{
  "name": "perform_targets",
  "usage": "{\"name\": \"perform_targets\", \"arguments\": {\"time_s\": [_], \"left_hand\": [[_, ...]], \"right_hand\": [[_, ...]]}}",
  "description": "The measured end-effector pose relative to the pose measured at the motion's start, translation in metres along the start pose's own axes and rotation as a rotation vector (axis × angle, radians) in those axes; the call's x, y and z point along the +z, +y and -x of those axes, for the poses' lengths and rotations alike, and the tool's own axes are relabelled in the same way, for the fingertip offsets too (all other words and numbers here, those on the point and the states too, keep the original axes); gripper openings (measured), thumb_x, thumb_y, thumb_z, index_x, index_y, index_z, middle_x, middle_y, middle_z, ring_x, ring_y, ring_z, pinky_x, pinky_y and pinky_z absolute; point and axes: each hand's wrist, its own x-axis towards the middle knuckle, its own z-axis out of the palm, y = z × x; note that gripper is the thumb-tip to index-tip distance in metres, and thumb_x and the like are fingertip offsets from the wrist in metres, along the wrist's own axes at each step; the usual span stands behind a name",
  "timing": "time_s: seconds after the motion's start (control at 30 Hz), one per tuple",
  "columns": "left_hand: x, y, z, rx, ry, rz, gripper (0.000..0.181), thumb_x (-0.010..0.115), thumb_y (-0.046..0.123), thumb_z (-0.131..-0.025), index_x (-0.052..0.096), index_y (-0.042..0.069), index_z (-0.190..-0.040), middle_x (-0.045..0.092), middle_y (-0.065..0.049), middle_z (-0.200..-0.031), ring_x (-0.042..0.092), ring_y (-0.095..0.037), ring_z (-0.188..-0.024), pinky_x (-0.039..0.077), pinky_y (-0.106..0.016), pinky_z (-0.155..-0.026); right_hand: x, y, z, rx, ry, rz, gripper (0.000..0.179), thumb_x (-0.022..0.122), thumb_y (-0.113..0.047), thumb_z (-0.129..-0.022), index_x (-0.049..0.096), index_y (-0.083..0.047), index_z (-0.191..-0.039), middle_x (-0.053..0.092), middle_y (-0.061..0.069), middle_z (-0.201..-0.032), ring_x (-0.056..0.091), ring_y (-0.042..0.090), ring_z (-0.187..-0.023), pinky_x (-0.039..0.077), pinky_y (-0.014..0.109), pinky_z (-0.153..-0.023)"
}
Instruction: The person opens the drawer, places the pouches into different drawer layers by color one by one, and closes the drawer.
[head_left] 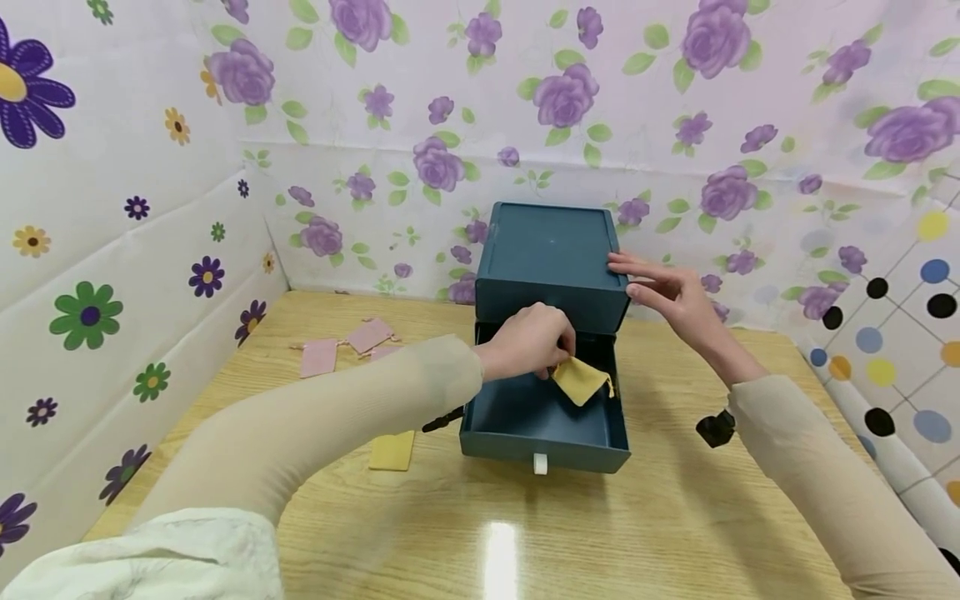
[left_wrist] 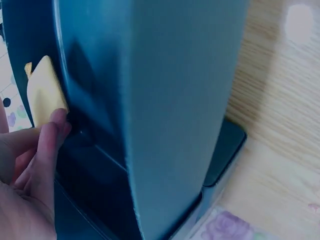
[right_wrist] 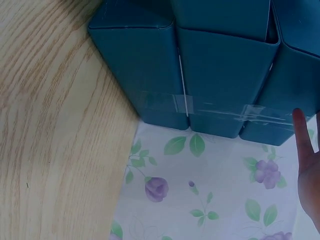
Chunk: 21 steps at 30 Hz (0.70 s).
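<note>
A blue drawer cabinet stands at the middle of the table, its open drawer pulled out toward me by a white handle tab. My left hand reaches into that drawer and pinches a small yellow drawstring pouch by one corner. In the left wrist view the pouch sits at the thumb and fingertips, beside the drawer wall. My right hand rests its extended fingers on the cabinet's upper right edge. The right wrist view shows an extended finger against the cabinet's side.
Several pink pouches lie on the table at the left, partly behind my left sleeve. Another yellow pouch is on the table left of the drawer. Behind the cabinet hangs a floral cloth. Clear tape crosses the cabinet's stacked sections.
</note>
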Motion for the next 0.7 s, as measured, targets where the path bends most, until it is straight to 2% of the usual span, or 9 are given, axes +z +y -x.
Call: {"name": "perform_targets", "arguments": {"time_s": [0.1,0.2,0.33,0.43,0.57,0.7], "left_hand": [[0.000,-0.003,0.001,-0.005,0.006,0.003,0.012,0.065,0.016,-0.096,0.076,0.013,-0.099,0.071,-0.002,-0.102,0.066,-0.005,-0.058,0.054,-0.014,-0.057],[0.002,-0.006,0.002,0.005,0.029,-0.022,0.013,0.065,0.016,-0.096,0.076,0.013,-0.101,0.071,-0.002,-0.099,0.064,-0.004,-0.057,0.054,-0.014,-0.058],[0.003,-0.007,0.002,0.008,0.021,-0.044,0.020,0.067,0.015,-0.095,0.075,0.012,-0.113,0.074,-0.003,-0.097,0.063,-0.003,-0.057,0.054,-0.015,-0.061],[0.000,-0.007,0.002,0.006,-0.011,-0.047,0.029,0.069,0.013,-0.093,0.071,0.012,-0.122,0.075,-0.007,-0.103,0.065,-0.004,-0.059,0.055,-0.016,-0.063],[-0.007,-0.007,0.004,0.001,-0.077,-0.034,0.032,0.071,0.014,-0.092,0.071,0.011,-0.123,0.071,-0.010,-0.115,0.069,-0.007,-0.064,0.057,-0.016,-0.065],[-0.017,-0.008,0.009,0.019,-0.134,0.000,0.029,0.072,0.016,-0.091,0.073,0.011,-0.120,0.074,-0.006,-0.112,0.072,-0.010,-0.068,0.057,-0.017,-0.067]], "right_hand": [[0.001,0.001,0.000,-0.006,0.001,-0.006,0.036,0.055,-0.006,-0.100,0.059,0.001,-0.135,0.050,0.007,-0.151,0.031,0.021,-0.151,0.045,0.012,-0.104],[0.001,0.002,0.000,-0.009,0.003,-0.011,0.036,0.055,-0.005,-0.100,0.059,0.001,-0.135,0.051,0.007,-0.151,0.032,0.019,-0.151,0.045,0.012,-0.104],[0.000,0.003,0.000,-0.001,-0.003,0.000,0.036,0.055,-0.006,-0.100,0.059,0.000,-0.135,0.050,0.007,-0.152,0.031,0.018,-0.151,0.045,0.012,-0.104],[0.001,0.003,0.000,0.007,-0.003,0.009,0.036,0.055,-0.006,-0.100,0.059,0.000,-0.136,0.049,0.008,-0.152,0.031,0.019,-0.151,0.045,0.012,-0.104],[0.001,0.003,-0.001,0.012,0.002,0.020,0.036,0.055,-0.007,-0.100,0.059,-0.001,-0.136,0.049,0.008,-0.152,0.030,0.021,-0.151,0.044,0.011,-0.104],[0.000,0.002,-0.001,0.013,0.003,0.026,0.037,0.055,-0.007,-0.100,0.059,-0.001,-0.136,0.049,0.007,-0.152,0.030,0.022,-0.151,0.044,0.011,-0.104]]}}
